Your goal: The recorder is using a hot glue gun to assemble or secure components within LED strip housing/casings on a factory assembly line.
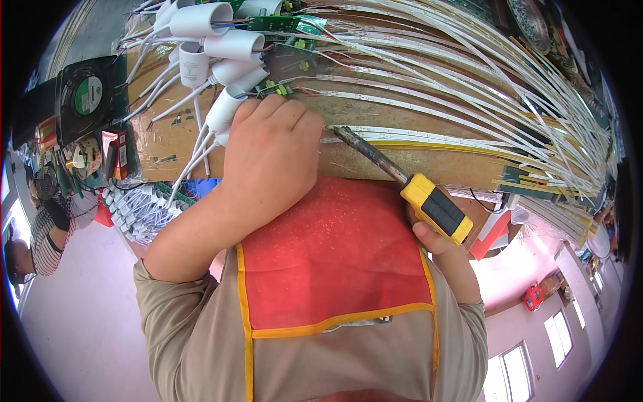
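My left hand (278,147) is closed at the near edge of the work surface, its fingers curled down. What its fingertips grip is hidden behind the knuckles; a white plastic cylinder housing (224,109) sits right against it. My right hand (432,238) is wrapped round the yellow and black handle of a soldering iron (439,209). The dark metal shaft slants up and left, with its tip just right of my left hand, near the ends of white LED strips (415,132). Small green circuit boards (274,23) with red and black wires join other housings to strips.
A brown board (157,144) covers the bench, with more white housings (201,20) and cables at upper left. Left stands a black fan (87,97) beside a small red box (115,154). Bundled white parts (140,211) lie below the bench edge. Another person (50,234) is at far left.
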The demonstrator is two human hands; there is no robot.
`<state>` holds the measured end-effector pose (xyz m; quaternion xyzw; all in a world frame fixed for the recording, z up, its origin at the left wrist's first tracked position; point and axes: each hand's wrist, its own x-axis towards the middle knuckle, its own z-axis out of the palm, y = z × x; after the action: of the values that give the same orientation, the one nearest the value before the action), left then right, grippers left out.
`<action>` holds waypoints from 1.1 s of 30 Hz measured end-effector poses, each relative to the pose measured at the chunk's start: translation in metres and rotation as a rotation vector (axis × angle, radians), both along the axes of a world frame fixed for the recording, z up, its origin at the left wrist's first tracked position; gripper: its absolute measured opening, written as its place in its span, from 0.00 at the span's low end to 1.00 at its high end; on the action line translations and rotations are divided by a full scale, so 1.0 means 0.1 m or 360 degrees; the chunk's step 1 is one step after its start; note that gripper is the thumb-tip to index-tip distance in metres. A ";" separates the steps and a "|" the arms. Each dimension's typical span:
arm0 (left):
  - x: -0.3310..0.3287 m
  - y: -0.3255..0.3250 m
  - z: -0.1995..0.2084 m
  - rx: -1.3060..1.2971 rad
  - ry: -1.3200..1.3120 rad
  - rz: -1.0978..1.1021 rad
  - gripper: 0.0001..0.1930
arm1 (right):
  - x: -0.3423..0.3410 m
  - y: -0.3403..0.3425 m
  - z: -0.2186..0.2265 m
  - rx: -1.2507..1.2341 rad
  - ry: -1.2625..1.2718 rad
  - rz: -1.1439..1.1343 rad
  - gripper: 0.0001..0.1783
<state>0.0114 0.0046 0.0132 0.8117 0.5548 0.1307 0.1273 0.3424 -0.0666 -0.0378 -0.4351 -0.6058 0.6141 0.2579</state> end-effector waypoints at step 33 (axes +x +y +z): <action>0.03 0.04 0.04 -0.0020 0.0012 -0.0003 0.04 | -0.01 0.06 0.07 0.0071 -0.0039 0.0097 0.19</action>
<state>0.0141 0.0089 0.0170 0.8118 0.5555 0.1241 0.1306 0.3412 -0.0609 -0.0307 -0.4182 -0.6354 0.6026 0.2412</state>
